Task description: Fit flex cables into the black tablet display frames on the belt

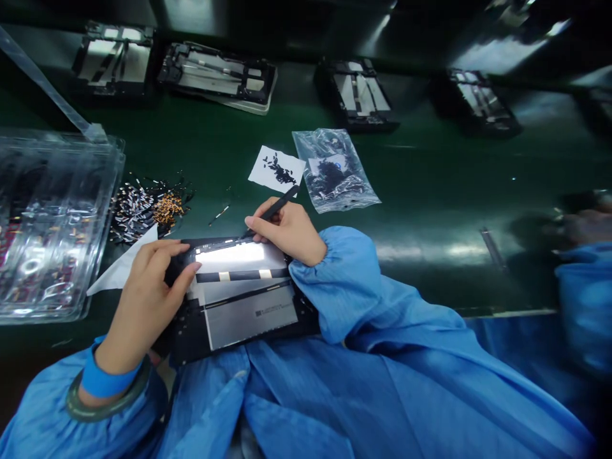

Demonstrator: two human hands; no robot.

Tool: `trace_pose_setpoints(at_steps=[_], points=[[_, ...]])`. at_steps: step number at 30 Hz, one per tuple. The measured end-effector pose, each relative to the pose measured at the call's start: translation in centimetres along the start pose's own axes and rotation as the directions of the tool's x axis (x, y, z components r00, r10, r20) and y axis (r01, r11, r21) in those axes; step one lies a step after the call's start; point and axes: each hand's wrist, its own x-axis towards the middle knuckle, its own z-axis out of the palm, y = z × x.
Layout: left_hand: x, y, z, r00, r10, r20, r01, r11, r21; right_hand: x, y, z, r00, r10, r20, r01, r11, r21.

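Note:
A tablet housing, black-edged with silver battery panels inside, lies at the table's front edge against my blue smock. My left hand grips its left end, thumb on top and the other fingers over the far corner. In my right hand is a pair of black tweezers, pinched between thumb and fingers. Their lower end meets the housing's far edge; the exact tips are hidden by my fingers. Just beyond lies a white paper with small black pieces on it. One small thin part rests alone on the table.
Left stands a clear plastic tray beside a pile of small cables. A clear bag of black pieces lies beyond my right hand. Stacked housings line the back. At far right is another person's blue sleeve.

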Motion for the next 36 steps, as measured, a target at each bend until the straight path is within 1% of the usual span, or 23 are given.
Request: trace_pose_setpoints(at_steps=[4,6,7,8,9,10,12,13,14,15,16,18,19,21,22,24,27,29,31,32,33,35,36], points=[[-0.2,0.1,0.3,1.0,-0.008,-0.005,0.008,1.0,-0.007,-0.3,0.0,0.6,0.995,-0.08,-0.055,0.072,0.989,-0.131],[-0.2,0.1,0.2,1.0,-0.007,-0.004,0.007,1.0,0.0,-0.4,-0.1,0.2,0.99,-0.113,-0.088,0.103,0.988,-0.111],[-0.3,0.0,0.2,1.0,-0.001,-0.003,0.001,1.0,0.002,-0.3,-0.1,-0.4,0.984,-0.135,-0.116,0.125,0.988,-0.087],[-0.3,0.0,0.1,1.0,0.004,0.0,-0.004,1.0,0.003,-0.2,0.0,-1.3,0.972,-0.168,-0.162,0.158,0.985,-0.073],[-0.3,-0.1,0.0,1.0,0.01,0.003,-0.01,1.0,0.005,0.0,0.0,-2.5,0.95,-0.213,-0.228,0.199,0.976,-0.086],[-0.4,-0.2,0.0,1.0,0.015,0.001,-0.015,1.0,0.006,0.3,0.1,-4.0,0.914,-0.27,-0.302,0.239,0.961,-0.138],[-0.4,-0.4,-0.1,1.0,0.012,-0.009,-0.012,1.0,0.009,1.1,0.5,-7.5,0.821,-0.4,-0.407,0.263,0.898,-0.352],[-0.3,-0.5,-0.1,1.0,0.011,-0.02,-0.01,1.0,0.009,1.5,0.8,-9.3,0.797,-0.451,-0.403,0.231,0.843,-0.486],[-0.3,-0.5,-0.1,1.0,0.008,-0.031,-0.007,1.0,0.008,1.9,1.1,-10.9,0.799,-0.477,-0.366,0.182,0.772,-0.608],[-0.2,-0.4,-0.1,0.999,0.004,-0.036,-0.003,1.0,0.007,2.3,1.4,-12.3,0.822,-0.474,-0.316,0.13,0.697,-0.705],[-0.1,-0.3,-0.1,0.999,0.0,-0.037,0.001,1.0,0.006,2.7,1.6,-13.4,0.859,-0.441,-0.26,0.084,0.623,-0.778],[0.0,-0.2,-0.1,0.999,0.002,-0.032,-0.002,1.0,0.013,3.3,2.0,-14.6,0.933,-0.315,-0.174,0.01,0.505,-0.863],[0.0,-0.1,-0.1,1.0,0.005,-0.026,-0.005,1.0,0.023,3.5,2.1,-14.8,0.957,-0.246,-0.152,-0.024,0.457,-0.889],[0.1,-0.1,-0.1,0.999,0.029,-0.031,-0.028,0.999,0.045,3.6,2.2,-14.6,0.975,-0.155,-0.157,-0.088,0.379,-0.921],[0.1,-0.2,-0.1,0.998,0.043,-0.038,-0.041,0.998,0.057,3.5,2.3,-14.3,0.974,-0.141,-0.177,-0.118,0.352,-0.929],[-0.1,-0.3,-0.3,0.996,0.063,-0.06,-0.059,0.995,0.078,2.8,2.4,-13.8,0.959,-0.16,-0.235,-0.173,0.328,-0.929],[-0.7,-0.5,-1.0,0.994,0.045,-0.102,-0.037,0.996,0.083,1.6,3.2,-13.9,0.92,-0.183,-0.346,-0.274,0.33,-0.904],[-1.0,-0.7,-1.9,0.99,0.013,-0.142,0.0,0.996,0.09,1.3,4.2,-14.7,0.895,-0.132,-0.426,-0.373,0.303,-0.877],[-1.1,-1.4,-3.3,0.979,-0.024,-0.203,0.052,0.99,0.133,1.9,5.5,-15.8,0.825,-0.102,-0.556,-0.513,0.282,-0.811],[-1.1,-2.0,-4.2,0.969,-0.051,-0.241,0.094,0.981,0.168,2.3,6.1,-16.2,0.795,-0.128,-0.593,-0.542,0.289,-0.789],[-1.0,-2.7,-5.1,0.954,-0.094,-0.284,0.158,0.965,0.21,2.8,6.5,-16.4,0.752,-0.176,-0.635,-0.573,0.301,-0.762],[-0.4,-4.5,-7.1,0.906,-0.205,-0.371,0.319,0.906,0.278,3.3,6.7,-16.2,0.681,-0.308,-0.665,-0.569,0.349,-0.744],[0.0,-5.5,-8.0,0.875,-0.263,-0.407,0.399,0.868,0.297,3.3,6.5,-15.8,0.658,-0.366,-0.658,-0.546,0.371,-0.752]])
